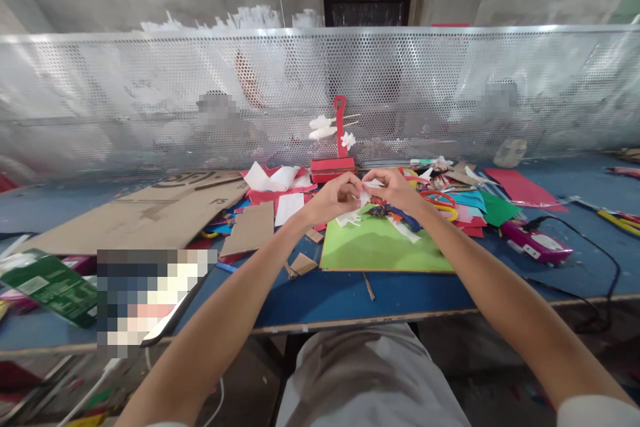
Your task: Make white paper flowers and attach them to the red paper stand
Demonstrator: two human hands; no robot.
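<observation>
Close together over the flat lime-green rectangular sheet on the blue counter, the left hand and right hand pinch a small, thin white piece, probably paper; uneven pulling could tear it, a loose grip drop it

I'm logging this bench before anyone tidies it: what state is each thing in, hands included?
Left hand, curled, pinching white paper piece.
Right hand, fingers bent, pinching the same piece.
Red stand, upright.
Lime-green sheet, lying flat, partly covered.
Large cardboard sheet, lying flat.
Scissors, blades hidden; open or shut unclear.
Purple device, lying down; on or off unclear.
</observation>
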